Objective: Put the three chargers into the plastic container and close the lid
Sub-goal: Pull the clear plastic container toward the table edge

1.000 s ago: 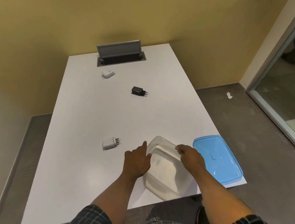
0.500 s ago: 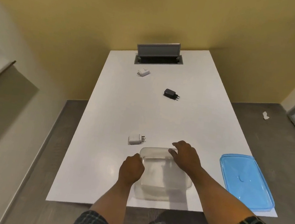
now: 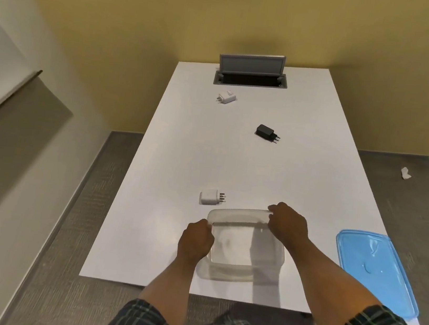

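Gripping plastic container (image 3: 245, 249), both hands.

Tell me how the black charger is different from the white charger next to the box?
The black charger is dark; the near white charger is white. The black charger lies far up the table, well away from the plastic container; the near white charger sits just beyond the container's far left corner. The black one looks slimmer, the white one blockier. Both lie on their sides, prongs pointing right, outside the container.

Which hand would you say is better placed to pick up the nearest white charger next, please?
Left. The left hand grips the plastic container on the side where the nearest white charger lies; the right hand would probably need to cross over.
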Demonstrator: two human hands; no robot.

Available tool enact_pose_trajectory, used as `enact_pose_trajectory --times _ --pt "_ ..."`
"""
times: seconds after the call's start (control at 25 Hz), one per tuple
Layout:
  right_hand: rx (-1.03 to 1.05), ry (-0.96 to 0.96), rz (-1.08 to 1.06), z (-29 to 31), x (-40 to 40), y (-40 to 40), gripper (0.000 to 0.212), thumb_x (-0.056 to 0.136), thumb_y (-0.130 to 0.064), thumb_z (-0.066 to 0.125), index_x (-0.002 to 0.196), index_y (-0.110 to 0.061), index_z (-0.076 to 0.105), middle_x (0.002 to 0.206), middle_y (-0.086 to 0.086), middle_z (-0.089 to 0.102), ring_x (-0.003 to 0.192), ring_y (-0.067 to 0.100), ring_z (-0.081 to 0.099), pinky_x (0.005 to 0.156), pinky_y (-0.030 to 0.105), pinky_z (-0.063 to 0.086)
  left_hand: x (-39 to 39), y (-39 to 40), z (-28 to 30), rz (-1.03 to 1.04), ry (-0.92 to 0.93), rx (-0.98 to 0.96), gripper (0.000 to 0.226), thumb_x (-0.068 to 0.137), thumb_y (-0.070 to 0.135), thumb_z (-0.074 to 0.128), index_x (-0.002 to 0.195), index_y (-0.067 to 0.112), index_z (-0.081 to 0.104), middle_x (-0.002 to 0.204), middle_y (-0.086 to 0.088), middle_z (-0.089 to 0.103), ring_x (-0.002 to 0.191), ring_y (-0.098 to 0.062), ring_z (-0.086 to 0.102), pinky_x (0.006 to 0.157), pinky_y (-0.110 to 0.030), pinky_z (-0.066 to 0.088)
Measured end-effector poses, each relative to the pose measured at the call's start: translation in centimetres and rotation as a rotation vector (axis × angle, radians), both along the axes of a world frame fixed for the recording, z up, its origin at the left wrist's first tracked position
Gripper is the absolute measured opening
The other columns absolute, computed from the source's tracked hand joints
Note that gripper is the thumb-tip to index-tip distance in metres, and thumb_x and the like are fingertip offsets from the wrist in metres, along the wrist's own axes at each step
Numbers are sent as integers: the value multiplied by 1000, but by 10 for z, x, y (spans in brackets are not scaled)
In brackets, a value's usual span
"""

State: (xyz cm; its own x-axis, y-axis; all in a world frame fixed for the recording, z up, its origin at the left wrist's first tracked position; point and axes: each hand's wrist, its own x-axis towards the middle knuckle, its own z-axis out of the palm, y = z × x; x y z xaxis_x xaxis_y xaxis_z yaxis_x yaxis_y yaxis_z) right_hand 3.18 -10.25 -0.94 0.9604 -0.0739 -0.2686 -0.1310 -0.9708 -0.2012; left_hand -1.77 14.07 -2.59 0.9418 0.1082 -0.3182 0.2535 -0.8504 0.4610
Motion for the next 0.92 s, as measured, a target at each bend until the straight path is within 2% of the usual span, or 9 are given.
enact_pose_trajectory --times 0.24,0.4,0.52,0.6,0.72,0.8,0.92 --pt "-151 -19 103 9 18 9 24 92 -24 55 111 -24 69 114 -3 66 111 23 61 88 35 46 14 0 -4 -46 15 -12 32 104 30 38 99 6 59 101 -15 69 96 -38 66 80 -39 54" --pt "-240 -36 184 10 21 16 27 85 -12 56 102 -24 73 104 -3 68 103 23 62 77 30 41 24 0 -4 -84 9 -2 34 104 35 41 103 10 64 101 -11 72 99 -35 67 81 -37 53" --pt "-204 -35 178 9 18 15 37 85 -9 57 111 -30 72 108 -5 68 107 23 62 82 32 47 30 3 0 -35 0 9 48 103 50 37 102 14 68 100 -6 72 97 -32 68 82 -35 53" --pt "-160 -41 158 7 16 13 42 86 -9 56 116 -33 71 111 -6 68 109 22 61 85 34 48 40 6 2 -33 -66 56 47 105 47 32 99 13 64 100 -7 71 97 -32 68 84 -39 55" --pt "-126 -45 154 4 17 9 46 88 -9 55 123 -36 68 115 -8 67 113 20 59 85 33 47 60 11 6 -115 -133 161 26 102 24 40 117 13 58 114 -9 62 105 -34 63 87 -44 53" --pt "-100 -27 147 3 19 9 47 88 -9 54 124 -36 66 116 -9 66 115 18 58 86 32 45 75 15 7 -248 -82 247 36 92 15 48 128 15 54 124 -10 55 110 -36 59 90 -43 51" --pt "-103 -11 139 2 22 9 49 87 -8 54 125 -37 65 117 -9 65 115 18 57 86 32 45 94 19 2 -455 -19 396 50 93 20 53 142 24 48 147 -8 42 124 -35 52 100 -42 46"
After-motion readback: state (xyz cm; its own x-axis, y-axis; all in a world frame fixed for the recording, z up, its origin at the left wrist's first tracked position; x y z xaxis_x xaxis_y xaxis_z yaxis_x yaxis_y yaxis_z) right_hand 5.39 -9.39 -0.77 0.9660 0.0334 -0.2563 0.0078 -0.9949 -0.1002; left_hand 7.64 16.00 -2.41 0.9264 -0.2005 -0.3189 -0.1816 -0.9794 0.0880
